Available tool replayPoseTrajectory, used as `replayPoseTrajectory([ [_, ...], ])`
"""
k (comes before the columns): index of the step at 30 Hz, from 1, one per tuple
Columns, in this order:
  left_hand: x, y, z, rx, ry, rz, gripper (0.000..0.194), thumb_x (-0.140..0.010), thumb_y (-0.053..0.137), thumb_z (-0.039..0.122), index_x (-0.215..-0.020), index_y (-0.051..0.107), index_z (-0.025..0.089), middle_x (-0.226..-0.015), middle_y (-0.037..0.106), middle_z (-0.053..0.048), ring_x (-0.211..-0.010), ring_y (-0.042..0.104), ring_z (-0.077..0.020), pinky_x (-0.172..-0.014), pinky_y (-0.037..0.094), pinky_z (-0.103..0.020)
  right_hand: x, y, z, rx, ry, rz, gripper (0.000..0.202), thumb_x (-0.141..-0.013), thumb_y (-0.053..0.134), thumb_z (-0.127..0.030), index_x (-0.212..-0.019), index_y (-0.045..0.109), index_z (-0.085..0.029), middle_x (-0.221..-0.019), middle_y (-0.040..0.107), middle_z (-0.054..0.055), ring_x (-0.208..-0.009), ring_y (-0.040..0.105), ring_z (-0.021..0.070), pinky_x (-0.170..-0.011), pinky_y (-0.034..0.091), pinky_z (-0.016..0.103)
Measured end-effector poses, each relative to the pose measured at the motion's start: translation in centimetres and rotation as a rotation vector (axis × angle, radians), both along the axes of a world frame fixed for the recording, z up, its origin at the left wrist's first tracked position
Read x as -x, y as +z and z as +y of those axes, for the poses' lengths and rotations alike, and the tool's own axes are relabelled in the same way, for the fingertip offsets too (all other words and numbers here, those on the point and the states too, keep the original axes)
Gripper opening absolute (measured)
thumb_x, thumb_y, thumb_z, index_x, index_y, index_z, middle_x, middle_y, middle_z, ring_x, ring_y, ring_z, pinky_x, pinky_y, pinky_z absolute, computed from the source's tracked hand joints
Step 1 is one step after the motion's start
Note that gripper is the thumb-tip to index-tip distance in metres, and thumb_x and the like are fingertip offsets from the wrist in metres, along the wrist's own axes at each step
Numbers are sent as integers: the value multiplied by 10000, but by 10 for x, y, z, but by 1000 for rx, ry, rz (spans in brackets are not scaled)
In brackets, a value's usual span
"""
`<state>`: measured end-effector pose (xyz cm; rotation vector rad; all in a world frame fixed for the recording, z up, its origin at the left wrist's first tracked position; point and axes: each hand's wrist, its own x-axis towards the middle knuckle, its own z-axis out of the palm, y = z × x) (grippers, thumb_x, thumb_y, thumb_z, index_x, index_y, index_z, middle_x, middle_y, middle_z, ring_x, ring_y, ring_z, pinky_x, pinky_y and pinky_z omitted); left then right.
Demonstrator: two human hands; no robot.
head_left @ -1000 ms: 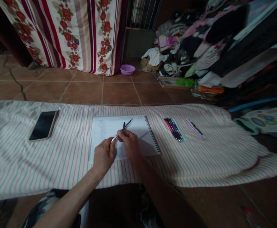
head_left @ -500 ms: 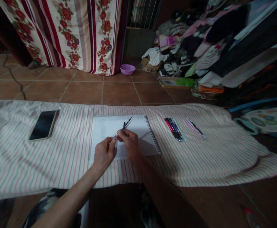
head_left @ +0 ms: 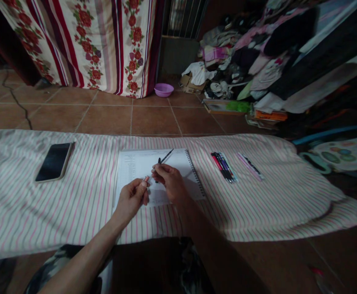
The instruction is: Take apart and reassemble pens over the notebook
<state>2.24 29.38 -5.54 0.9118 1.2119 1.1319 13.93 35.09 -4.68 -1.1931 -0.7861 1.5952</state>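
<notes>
An open spiral notebook (head_left: pixel 178 190) lies on the striped cloth with both hands above it. My right hand (head_left: pixel 169 179) is closed round a black pen (head_left: pixel 167 156), whose patterned end slants up and to the right. Between the thumb and fingers of my left hand (head_left: pixel 132 196) is a small pinkish piece (head_left: pixel 146 179); its kind is too small to make out. A narrow gap separates the two hands.
A phone (head_left: pixel 54 162) lies on the cloth (head_left: pixel 86 196) at left. To the right of the notebook are a row of pens (head_left: pixel 224 166) and two more pens (head_left: pixel 251 166). Beyond, on the tiled floor, stand a purple basin (head_left: pixel 164 90) and a clothes pile (head_left: pixel 233 61).
My hands have moved apart: the left went a little down and left with the pinkish piece. The right hand still holds the black pen, shifted slightly.
</notes>
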Motion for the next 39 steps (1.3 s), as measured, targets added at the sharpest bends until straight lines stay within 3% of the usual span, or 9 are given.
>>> replayPoseTrajectory([
  [3,5,-8,2,-6,19,-23,308,-744,584,437,-786,578,132,-480,522,28,-439,465,-87,-464,352,-211,-3,2,-2,6,75,2,299,-566,708,-396,-715,655,-143,-675,633,7,-591,568,89,-617,452,231],
  [6,10,-14,4,2,52,12,340,-732,596,448,-837,597,125,-507,532,21,-415,435,-73,-409,293,-194,-11,-3,3,-65,103,-121,287,-638,649,-395,-761,651,-135,-689,627,14,-597,563,96,-607,447,236],
  [9,14,-17,5,17,82,79,373,-722,611,440,-917,622,122,-506,537,21,-394,402,-62,-381,251,-187,-25,-12,11,-183,119,-470,218,-707,580,-333,-762,628,-128,-608,600,5,-563,549,112,-565,421,243],
  [13,15,-15,6,20,113,119,360,-709,632,420,-916,642,125,-518,553,14,-442,459,-81,-415,306,-194,-37,-20,15,-329,115,-953,265,-708,598,-248,-950,558,-148,-666,642,8,-636,598,145,-619,413,256],
  [19,13,-16,7,15,125,110,353,-697,636,435,-877,651,132,-514,555,17,-439,470,-89,-429,333,-206,-29,-21,7,-402,188,-1343,221,-752,565,-236,-956,501,-179,-746,672,28,-734,630,175,-646,385,259],
  [29,11,-18,7,16,149,141,438,-654,650,483,-894,660,115,-556,604,-22,-433,507,-103,-398,350,-211,-23,-20,3,-401,233,-1482,235,-809,469,-254,-1027,472,-166,-747,676,56,-722,637,196,-632,366,269],
  [33,11,-21,8,18,148,135,436,-667,636,484,-892,660,112,-540,608,-24,-374,468,-82,-344,301,-195,-22,-20,3,-384,237,-1475,258,-810,479,-270,-1047,469,-169,-748,679,52,-747,640,203,-645,371,272],
  [39,9,-22,17,29,167,6,414,-675,653,442,-932,651,117,-727,675,-75,-430,500,-77,-376,333,-201,-21,-18,2,-384,236,-1446,302,-799,516,-343,-1056,495,-187,-758,685,49,-747,641,207,-651,378,273],
])
